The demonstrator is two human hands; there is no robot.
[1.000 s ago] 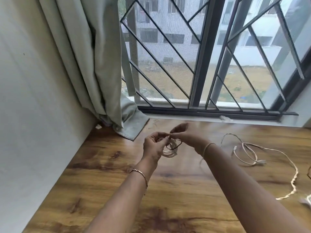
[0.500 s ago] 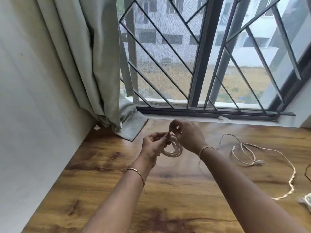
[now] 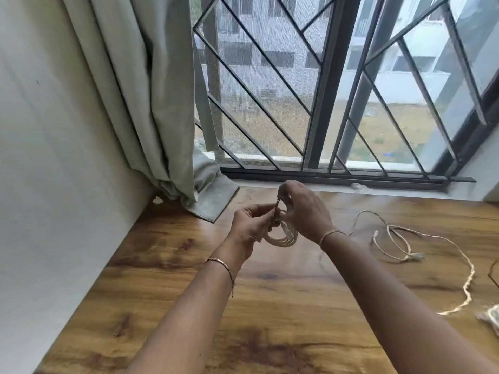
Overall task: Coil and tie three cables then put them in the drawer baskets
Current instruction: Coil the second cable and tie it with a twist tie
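Observation:
A small white coiled cable (image 3: 283,237) hangs between my two hands above the wooden table (image 3: 270,306). My left hand (image 3: 249,225) grips the coil's left side, with its fingers curled round it. A thin dark tie (image 3: 276,211) stands up at the top of the coil, and my right hand (image 3: 305,211) pinches it there. A second white cable (image 3: 399,247) lies loose and uncoiled on the table to the right. The end of a third cable (image 3: 491,318) shows at the right edge.
A barred window (image 3: 324,90) runs along the far side of the table. A grey-green curtain (image 3: 151,103) hangs at the back left, its hem lying on the table corner. A white wall (image 3: 54,184) closes the left side. No drawer or baskets are in view.
My right hand has lifted and turned over the top of the coil, drawing the dark tie up tight. The coil now hangs lower between my hands. The view has tilted slightly.

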